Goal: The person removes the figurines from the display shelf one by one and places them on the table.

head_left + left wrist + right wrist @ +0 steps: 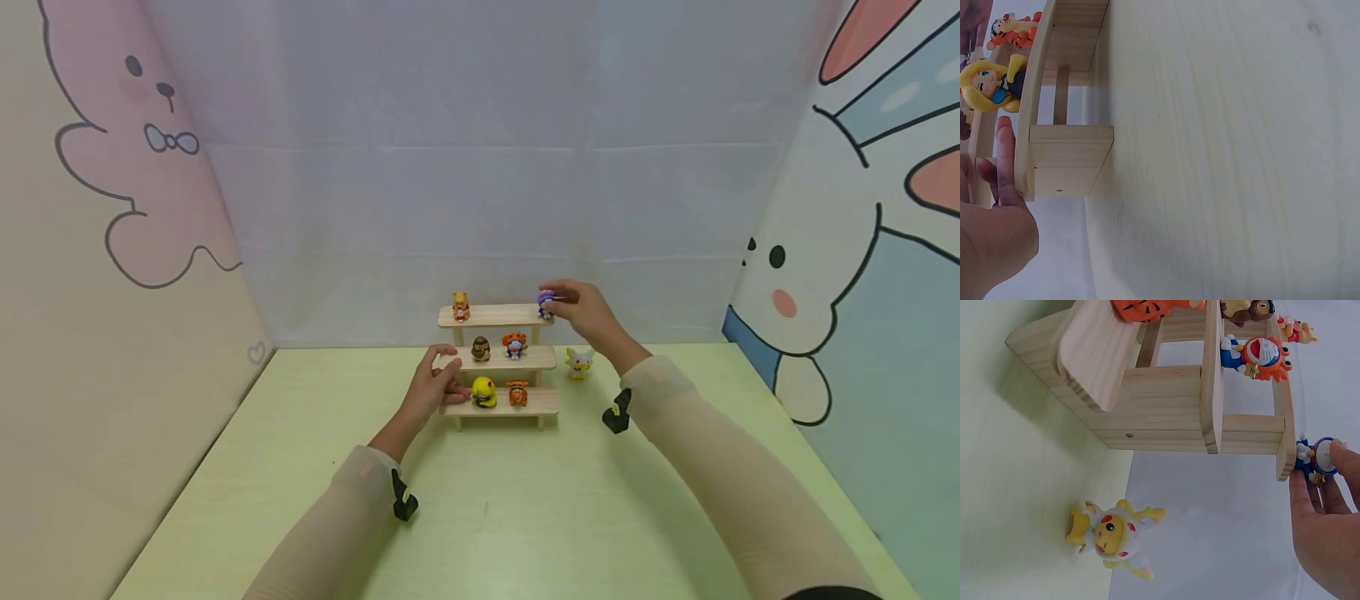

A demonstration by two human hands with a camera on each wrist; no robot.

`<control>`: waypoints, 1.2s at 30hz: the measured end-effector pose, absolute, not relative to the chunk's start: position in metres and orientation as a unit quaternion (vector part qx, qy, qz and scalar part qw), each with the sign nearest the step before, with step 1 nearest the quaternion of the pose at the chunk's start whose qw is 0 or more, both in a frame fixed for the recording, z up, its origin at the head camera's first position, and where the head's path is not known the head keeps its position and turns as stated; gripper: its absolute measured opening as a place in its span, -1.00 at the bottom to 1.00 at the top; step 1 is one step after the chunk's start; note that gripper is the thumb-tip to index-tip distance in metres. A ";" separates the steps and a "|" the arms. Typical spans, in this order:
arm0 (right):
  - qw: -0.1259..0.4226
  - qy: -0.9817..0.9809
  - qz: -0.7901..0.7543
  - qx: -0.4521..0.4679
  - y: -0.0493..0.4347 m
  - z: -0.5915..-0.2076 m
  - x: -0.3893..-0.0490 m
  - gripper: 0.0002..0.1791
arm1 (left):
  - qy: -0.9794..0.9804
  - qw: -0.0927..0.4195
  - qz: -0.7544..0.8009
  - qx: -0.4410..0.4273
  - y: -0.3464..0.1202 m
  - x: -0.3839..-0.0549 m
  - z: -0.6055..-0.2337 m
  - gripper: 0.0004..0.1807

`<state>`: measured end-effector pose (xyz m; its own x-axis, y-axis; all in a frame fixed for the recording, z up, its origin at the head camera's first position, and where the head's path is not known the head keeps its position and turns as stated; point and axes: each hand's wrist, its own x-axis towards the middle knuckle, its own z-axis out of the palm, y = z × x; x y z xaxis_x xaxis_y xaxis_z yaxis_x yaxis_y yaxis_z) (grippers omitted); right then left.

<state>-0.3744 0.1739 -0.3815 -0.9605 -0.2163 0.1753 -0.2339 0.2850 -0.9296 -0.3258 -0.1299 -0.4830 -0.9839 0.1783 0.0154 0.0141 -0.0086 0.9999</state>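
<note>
Display shelf (495, 315), pale wood, three tiers, standing on a light yellow-green table (480, 508)

Top tier: yellow bear figurine (461, 307) at the left; at the right end, purple-and-blue figurine (1322, 456), feet at the tier's surface, pinched between the thumb and fingers of the right hand (591, 318); whether its weight rests on the wood cannot be told

Middle tier: brown owl figurine (481, 349), left of an orange-hooded figurine (514, 345) with a blue-and-white body

Lowest tier: yellow-haired figurine (483, 392), one eye closed in a wink, and, to its right, orange tiger figurine (517, 392), both upright

Left hand (427, 387): at the left end of the two lower tiers, fingers parted and touching the wood, one extended along the lowest tier, its tip near the yellow-haired figurine; hands well apart

On the table, right of the shelf and apart from it: white-and-yellow figurine (579, 362), upright

Surround: pale cloth backdrop (480, 183); left wall with pink bear drawing (150, 167); right wall with white rabbit drawing (802, 258)
</note>
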 end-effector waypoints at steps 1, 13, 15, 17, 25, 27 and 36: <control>0.009 -0.803 0.579 0.140 0.175 -0.381 -0.374 -0.58 | 0.701 0.057 0.707 0.068 -0.130 -0.326 -0.483 -0.51; 0.012 -0.807 0.576 0.132 0.188 -0.383 -0.373 -0.56 | 0.702 0.052 0.708 0.059 -0.129 -0.326 -0.485 -0.70; 0.013 -0.809 0.573 0.133 0.191 -0.384 -0.373 -0.55 | 0.703 0.050 0.707 0.059 -0.128 -0.325 -0.484 -0.69; 0.014 -0.811 0.570 0.132 0.194 -0.385 -0.373 -0.55 | 0.703 0.050 0.707 0.057 -0.128 -0.325 -0.483 -0.69; 0.016 -0.809 0.573 0.132 0.203 -0.389 -0.371 -0.56 | 0.709 0.054 0.702 0.048 -0.128 -0.324 -0.482 -0.66; 0.017 -0.810 0.570 0.135 0.206 -0.391 -0.370 -0.55 | 0.709 0.055 0.701 0.047 -0.128 -0.324 -0.482 -0.67; 0.011 -0.811 0.571 0.129 0.220 -0.400 -0.366 -0.56 | 0.706 0.055 0.704 0.047 -0.126 -0.321 -0.480 -0.69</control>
<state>-0.3663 0.2201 -0.4003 -0.9664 -0.1975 0.1646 -0.2217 0.3154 -0.9227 -0.3210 -0.1259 -0.4798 -0.9896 0.1437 -0.0112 -0.0109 0.0033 0.9999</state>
